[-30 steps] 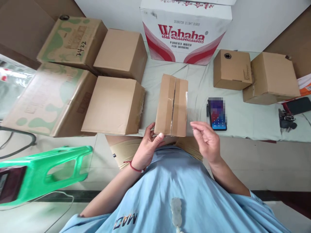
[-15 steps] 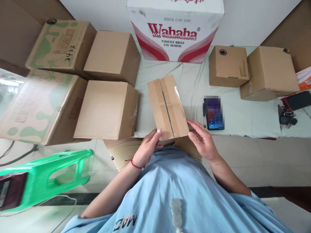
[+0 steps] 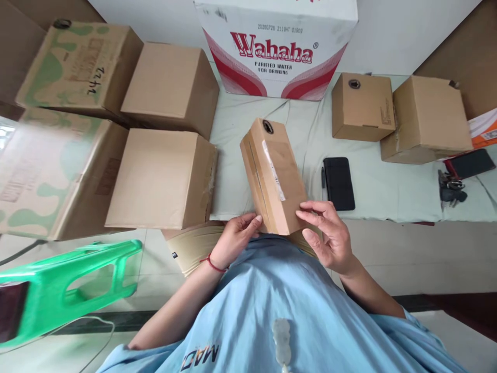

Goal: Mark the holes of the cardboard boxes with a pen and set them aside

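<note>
A small brown cardboard box is in front of me at the table's near edge, tilted so that one taped seam faces left and up. A white label strip runs along its upper face, and a dark oval hole shows near its far end. My left hand pinches the near left corner between thumb and fingers. On the right side, my right hand has its fingers spread, with fingertips at the box's near right edge. Whether they press on it I cannot tell.
Cardboard boxes stand on the left, and two smaller ones at the back right. A white Wahaha carton is at the back. A phone, a pen and keys lie right. A green stool stands below left.
The box has rolled to the left, bringing its labelled side and oval hole into view. My right hand's fingers have spread more. The phone's screen has gone dark.
</note>
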`<state>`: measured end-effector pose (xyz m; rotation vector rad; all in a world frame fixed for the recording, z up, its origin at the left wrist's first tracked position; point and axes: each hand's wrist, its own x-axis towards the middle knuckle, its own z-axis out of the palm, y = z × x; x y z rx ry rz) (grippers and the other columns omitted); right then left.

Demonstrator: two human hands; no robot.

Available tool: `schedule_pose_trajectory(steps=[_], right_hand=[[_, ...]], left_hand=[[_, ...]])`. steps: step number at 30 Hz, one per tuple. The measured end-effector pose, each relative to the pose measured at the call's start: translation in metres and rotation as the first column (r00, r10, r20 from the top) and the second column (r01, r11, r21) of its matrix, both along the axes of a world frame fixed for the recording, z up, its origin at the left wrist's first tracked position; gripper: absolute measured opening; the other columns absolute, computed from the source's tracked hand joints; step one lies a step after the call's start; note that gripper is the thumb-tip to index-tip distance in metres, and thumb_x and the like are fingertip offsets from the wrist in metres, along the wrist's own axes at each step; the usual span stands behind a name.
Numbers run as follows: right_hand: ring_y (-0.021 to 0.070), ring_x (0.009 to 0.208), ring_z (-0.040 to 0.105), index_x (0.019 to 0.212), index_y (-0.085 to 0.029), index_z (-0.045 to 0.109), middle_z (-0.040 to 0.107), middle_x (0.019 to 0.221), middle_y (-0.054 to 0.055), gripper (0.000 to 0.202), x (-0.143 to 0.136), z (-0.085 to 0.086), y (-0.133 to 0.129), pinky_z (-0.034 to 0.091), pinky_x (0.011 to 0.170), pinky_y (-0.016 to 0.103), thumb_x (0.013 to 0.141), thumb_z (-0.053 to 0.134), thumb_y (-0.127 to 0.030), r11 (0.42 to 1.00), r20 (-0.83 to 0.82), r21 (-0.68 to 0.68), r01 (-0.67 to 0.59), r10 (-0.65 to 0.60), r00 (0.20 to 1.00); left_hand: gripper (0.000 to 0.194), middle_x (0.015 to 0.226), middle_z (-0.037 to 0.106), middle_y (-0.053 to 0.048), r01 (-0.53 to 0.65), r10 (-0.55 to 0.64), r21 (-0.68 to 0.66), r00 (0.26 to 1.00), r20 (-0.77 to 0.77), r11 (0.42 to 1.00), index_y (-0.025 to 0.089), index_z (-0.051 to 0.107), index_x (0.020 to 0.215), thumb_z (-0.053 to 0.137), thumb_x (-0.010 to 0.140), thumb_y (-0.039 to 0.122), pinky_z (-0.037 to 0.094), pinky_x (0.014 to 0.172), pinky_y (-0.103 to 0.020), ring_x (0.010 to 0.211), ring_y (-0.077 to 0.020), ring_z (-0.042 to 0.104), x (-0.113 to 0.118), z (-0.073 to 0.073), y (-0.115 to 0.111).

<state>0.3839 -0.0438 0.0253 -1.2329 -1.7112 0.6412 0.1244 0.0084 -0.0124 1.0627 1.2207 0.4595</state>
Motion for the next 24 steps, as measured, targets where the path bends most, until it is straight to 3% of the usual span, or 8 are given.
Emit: schedule_pose_trajectory(steps=[3, 6, 9, 12, 14, 18, 21, 24], right_hand=[[0.0275, 0.121, 0.073, 0.133, -0.027, 0.079, 0.076, 0.132, 0.012, 0.031, 0.003, 0.005, 0.003, 0.063, 0.102, 0.047, 0.104, 0.068, -0.027, 0.997, 0.033, 0.022, -0.068, 0.067, 0.997], [0.0253, 0.108, 0.077, 0.125, -0.024, 0.081, 0.078, 0.125, 0.012, 0.026, 0.018, -0.003, 0.012, 0.064, 0.092, 0.042, 0.106, 0.065, -0.029, 0.982, 0.155, 0.036, 0.187, -0.190, 0.969], [0.0229, 0.085, 0.074, 0.118, -0.018, 0.083, 0.077, 0.114, 0.013, 0.030, 0.037, -0.015, 0.026, 0.060, 0.077, 0.038, 0.107, 0.060, -0.036, 0.867, 0.466, -0.053, 0.496, -0.418, 0.780], [0.0273, 0.090, 0.076, 0.123, -0.016, 0.082, 0.077, 0.118, 0.015, 0.036, 0.043, -0.019, 0.040, 0.054, 0.073, 0.038, 0.109, 0.057, -0.038, 0.766, 0.787, -0.226, 0.602, -0.220, 0.576], [0.0304, 0.096, 0.078, 0.128, -0.015, 0.079, 0.078, 0.120, 0.016, 0.039, 0.037, -0.016, 0.049, 0.051, 0.072, 0.037, 0.112, 0.053, -0.039, 0.708, 0.872, -0.286, 0.646, -0.088, 0.482], [0.0342, 0.103, 0.080, 0.132, -0.012, 0.072, 0.079, 0.121, 0.018, 0.041, 0.021, -0.010, 0.067, 0.049, 0.074, 0.038, 0.114, 0.050, -0.041, 0.644, 0.912, -0.311, 0.699, -0.006, 0.411], [0.0363, 0.109, 0.079, 0.139, -0.010, 0.065, 0.079, 0.126, 0.019, 0.043, 0.016, -0.012, 0.077, 0.050, 0.077, 0.039, 0.113, 0.052, -0.041, 0.627, 0.908, -0.321, 0.710, -0.008, 0.418], [0.0360, 0.111, 0.079, 0.144, -0.009, 0.062, 0.076, 0.132, 0.020, 0.045, 0.015, -0.017, 0.080, 0.052, 0.080, 0.039, 0.113, 0.053, -0.041, 0.622, 0.903, -0.315, 0.717, -0.036, 0.427]], left_hand=[[0.053, 0.099, 0.075, -0.009, 0.034, 0.028, 0.268, 0.974, -0.223, 0.963, 0.017, 0.079, 0.109, 0.067, 0.098, 0.068, 0.061, 0.070, -0.034, 0.082, -0.0230, 0.072, -0.008, -0.005, 0.000], [0.040, 0.116, 0.073, -0.012, -0.011, 0.196, 0.539, 0.938, -0.287, 0.842, 0.018, 0.075, 0.122, 0.066, 0.104, 0.053, 0.066, 0.073, -0.035, 0.085, -0.0202, 0.074, -0.012, 0.000, -0.004], [0.031, 0.130, 0.070, -0.013, -0.018, 0.311, 0.779, 0.923, -0.228, 0.626, 0.022, 0.071, 0.131, 0.064, 0.109, 0.043, 0.069, 0.081, -0.036, 0.103, -0.0221, 0.076, -0.010, 0.015, -0.006], [0.041, 0.142, 0.068, -0.015, 0.076, 0.309, 0.940, 0.933, -0.185, 0.333, 0.025, 0.066, 0.144, 0.062, 0.111, 0.048, 0.061, 0.114, -0.055, 0.143, -0.0348, 0.064, -0.006, 0.029, -0.003], [0.053, 0.153, 0.064, -0.018, 0.164, 0.238, 0.962, 0.947, -0.215, 0.216, 0.025, 0.061, 0.153, 0.057, 0.111, 0.058, 0.045, 0.129, -0.066, 0.160, -0.0411, 0.049, -0.001, 0.033, 0.001], [0.082, 0.174, 0.048, -0.024, 0.410, 0.004, 0.890, 0.908, -0.419, 0.200, 0.022, 0.048, 0.168, 0.057, 0.106, 0.074, 0.033, 0.135, -0.070, 0.172, -0.0463, 0.029, 0.010, 0.026, 0.009], [0.083, 0.180, 0.042, -0.022, 0.546, -0.055, 0.822, 0.837, -0.545, 0.164, 0.021, 0.045, 0.171, 0.069, 0.104, 0.063, 0.036, 0.134, -0.065, 0.172, -0.0455, 0.028, 0.012, 0.020, 0.009], [0.076, 0.181, 0.041, -0.020, 0.581, -0.056, 0.802, 0.813, -0.579, 0.140, 0.021, 0.050, 0.168, 0.073, 0.103, 0.054, 0.036, 0.134, -0.060, 0.171, -0.0431, 0.032, 0.009, 0.021, 0.007]])
